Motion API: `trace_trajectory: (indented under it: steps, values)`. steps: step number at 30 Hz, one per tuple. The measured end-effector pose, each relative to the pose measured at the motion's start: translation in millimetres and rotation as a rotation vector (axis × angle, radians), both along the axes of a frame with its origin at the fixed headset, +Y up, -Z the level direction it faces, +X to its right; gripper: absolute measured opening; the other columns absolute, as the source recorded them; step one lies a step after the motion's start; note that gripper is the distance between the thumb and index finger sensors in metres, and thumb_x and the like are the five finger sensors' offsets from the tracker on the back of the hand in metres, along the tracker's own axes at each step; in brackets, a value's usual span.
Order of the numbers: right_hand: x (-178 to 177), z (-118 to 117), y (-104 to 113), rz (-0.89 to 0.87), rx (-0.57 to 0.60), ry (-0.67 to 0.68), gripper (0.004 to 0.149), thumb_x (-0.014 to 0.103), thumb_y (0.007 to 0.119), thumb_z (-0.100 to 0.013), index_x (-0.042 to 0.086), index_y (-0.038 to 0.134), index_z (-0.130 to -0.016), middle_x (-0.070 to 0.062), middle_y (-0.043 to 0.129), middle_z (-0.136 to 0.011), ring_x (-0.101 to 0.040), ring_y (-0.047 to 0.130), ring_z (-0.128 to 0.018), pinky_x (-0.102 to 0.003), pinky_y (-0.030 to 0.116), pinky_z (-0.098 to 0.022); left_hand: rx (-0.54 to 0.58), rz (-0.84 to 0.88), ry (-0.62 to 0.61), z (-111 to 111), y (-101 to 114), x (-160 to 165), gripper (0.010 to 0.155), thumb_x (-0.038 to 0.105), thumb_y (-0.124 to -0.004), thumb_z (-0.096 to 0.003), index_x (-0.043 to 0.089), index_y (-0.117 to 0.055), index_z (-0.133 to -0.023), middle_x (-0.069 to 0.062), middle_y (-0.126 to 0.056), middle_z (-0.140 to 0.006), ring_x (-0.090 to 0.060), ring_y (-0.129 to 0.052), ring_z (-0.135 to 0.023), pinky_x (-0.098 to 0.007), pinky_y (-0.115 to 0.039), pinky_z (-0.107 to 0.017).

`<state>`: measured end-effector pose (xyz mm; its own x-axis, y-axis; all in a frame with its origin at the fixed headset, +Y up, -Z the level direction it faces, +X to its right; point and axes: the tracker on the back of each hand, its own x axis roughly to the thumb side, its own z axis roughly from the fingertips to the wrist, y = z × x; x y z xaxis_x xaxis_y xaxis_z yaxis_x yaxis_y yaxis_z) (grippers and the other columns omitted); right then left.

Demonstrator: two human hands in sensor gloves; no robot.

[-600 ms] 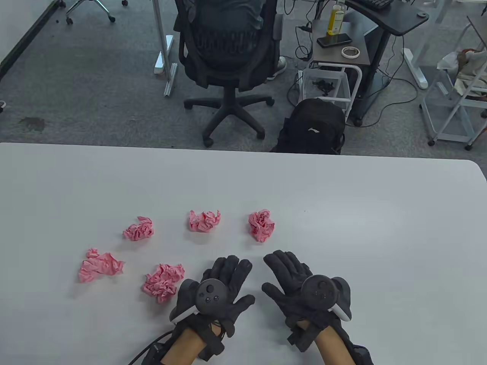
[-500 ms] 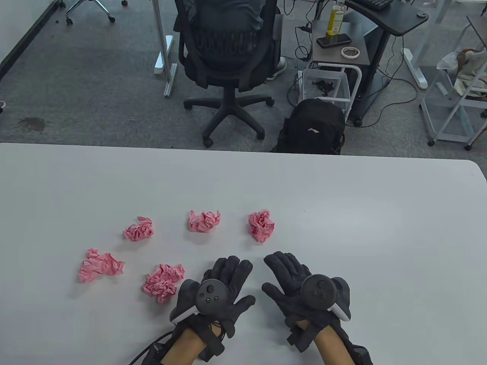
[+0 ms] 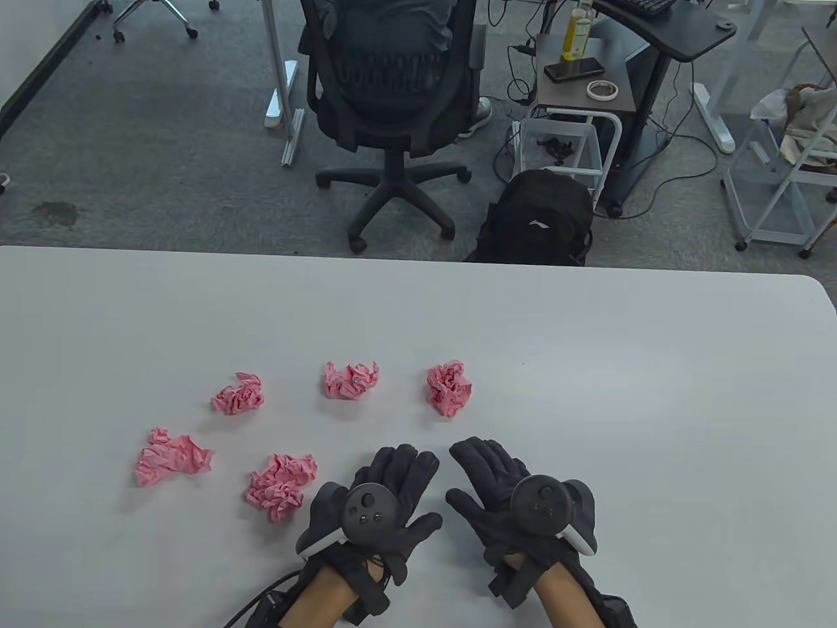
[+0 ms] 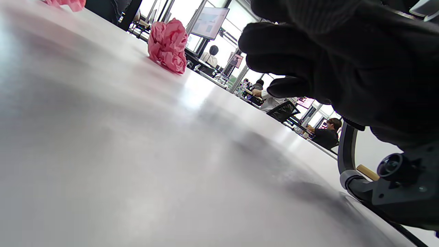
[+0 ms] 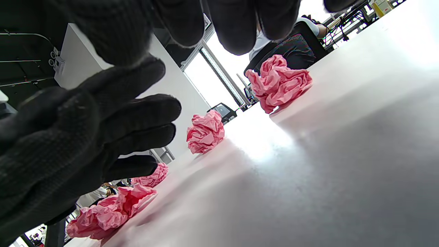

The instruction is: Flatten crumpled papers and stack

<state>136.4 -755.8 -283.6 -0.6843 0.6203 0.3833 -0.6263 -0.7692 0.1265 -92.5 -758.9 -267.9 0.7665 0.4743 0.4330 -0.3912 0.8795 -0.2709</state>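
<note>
Drifting slightly nearer the table's near edge and closer together since half a second ago: both black-gloved hands, with the five crumpled pink paper balls lying where they were.

Hovering palm-down over the bare white table top (image 3: 588, 366), side by side and just apart: left hand (image 3: 376, 507) and right hand (image 3: 516, 500), each carrying a round black tracker on its back. Spreading loosely, fingers extended and holding nothing, on both hands; not touching any paper.

Sitting in a far row on the table: a small crumpled pink paper ball on the left (image 3: 239, 394), a crumpled pink paper ball in the middle (image 3: 352, 381), and a tightly crumpled pink paper ball on the right (image 3: 449, 387), the last just beyond the right hand's fingertips. Lying nearer, to the left of the left hand: a looser, half-opened crumpled pink paper (image 3: 171, 456) and a crumpled pink paper wad (image 3: 281, 485) just beside the left hand, apart from it.

Showing in the right wrist view: left hand's fingers (image 5: 137, 113) open in the air above the table, pink balls beyond.
</note>
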Motion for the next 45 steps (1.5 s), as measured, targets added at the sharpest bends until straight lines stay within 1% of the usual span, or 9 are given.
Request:
trace_trajectory:
  steps: [6,11,14,17,23,28,32,38,45]
  values:
    - [4.3,-8.9,3.0,-0.032,-0.03,-0.032,0.068,0.05,0.073,-0.055,0.023,0.046,-0.111,-0.017,0.051,-0.117,-0.05,0.049,-0.102,-0.071,0.043,-0.066,-0.002,0.001,0.002,0.0,-1.0,3.9,0.083,0.063,-0.064,-0.0524,0.03,-0.023,-0.116,-0.014,-0.026,-0.12,-0.049,-0.031,-0.113,-0.07,-0.037,-0.075]
    - [7.2,-53.0,17.6,-0.025,-0.116,-0.111,0.068,0.046,0.077,-0.055,0.025,0.045,-0.112,-0.018,0.046,-0.118,-0.052,0.047,-0.102,-0.071,0.041,-0.066,-0.002,0.023,0.003,0.9,1.7,4.0,0.083,0.062,-0.064,-0.0524,0.029,-0.023,-0.116,-0.014,-0.027,-0.12,-0.049,-0.031,-0.113,-0.07,-0.037,-0.075]
    - [-1.0,-82.0,21.7,0.002,-0.199,-0.12,0.073,0.045,0.077,-0.055,0.038,0.031,-0.111,-0.017,0.035,-0.121,-0.054,0.042,-0.103,-0.071,0.039,-0.067,0.006,0.029,0.005,0.7,3.3,4.0,0.083,0.062,-0.064,-0.0525,0.028,-0.023,-0.116,-0.015,-0.027,-0.12,-0.049,-0.032,-0.113,-0.07,-0.038,-0.075]
    - [-15.8,-109.6,23.7,0.059,-0.237,-0.134,0.072,0.044,0.078,-0.055,0.042,0.031,-0.11,-0.015,0.028,-0.122,-0.054,0.035,-0.104,-0.071,0.035,-0.068,0.004,0.036,0.004,0.3,2.5,3.7,0.083,0.062,-0.064,-0.0525,0.028,-0.023,-0.116,-0.015,-0.027,-0.12,-0.049,-0.032,-0.113,-0.07,-0.038,-0.075]
    - [-37.5,-146.4,9.6,0.121,-0.366,-0.154,0.071,0.043,0.078,-0.055,0.045,0.032,-0.109,-0.012,0.021,-0.122,-0.051,0.027,-0.106,-0.07,0.029,-0.07,0.008,0.041,0.006,-0.2,2.1,2.9,0.083,0.062,-0.064,-0.0525,0.028,-0.023,-0.116,-0.015,-0.028,-0.12,-0.049,-0.033,-0.113,-0.07,-0.038,-0.075]
    - [-41.3,-152.3,-3.1,0.203,-0.443,-0.14,0.065,0.041,0.08,-0.055,0.036,0.047,-0.11,-0.012,0.019,-0.121,-0.051,0.027,-0.105,-0.07,0.027,-0.07,-0.009,0.067,0.006,-1.9,1.1,-0.5,0.083,0.062,-0.064,-0.0525,0.027,-0.023,-0.116,-0.014,-0.028,-0.12,-0.05,-0.033,-0.113,-0.07,-0.038,-0.075]
    - [-40.0,-150.4,-5.1,0.32,-0.391,-0.196,0.065,0.04,0.084,-0.053,0.032,0.049,-0.107,-0.015,0.032,-0.119,-0.05,0.033,-0.104,-0.07,0.029,-0.07,-0.008,0.066,0.014,-2.6,0.6,-1.9,0.084,0.062,-0.064,-0.0524,0.026,-0.024,-0.116,-0.015,-0.028,-0.12,-0.05,-0.033,-0.113,-0.07,-0.038,-0.075]
    - [-52.0,-153.7,-3.5,0.361,-0.282,-0.304,0.057,0.038,0.088,-0.05,0.027,0.061,-0.099,-0.017,0.05,-0.115,-0.049,0.045,-0.103,-0.07,0.035,-0.07,-0.006,0.061,0.012,-1.4,1.6,-1.7,0.084,0.062,-0.064,-0.0524,0.027,-0.023,-0.116,-0.014,-0.028,-0.12,-0.049,-0.033,-0.113,-0.07,-0.038,-0.075]
    - [-51.1,-168.7,-1.4,0.388,-0.166,-0.38,0.039,0.026,0.096,-0.045,0.023,0.078,-0.079,-0.017,0.083,-0.092,-0.042,0.085,-0.077,-0.064,0.059,-0.063,-0.013,0.07,0.024,-4.1,0.0,-4.9,0.084,0.062,-0.064,-0.0525,0.026,-0.023,-0.116,-0.014,-0.028,-0.12,-0.05,-0.034,-0.112,-0.07,-0.039,-0.075]
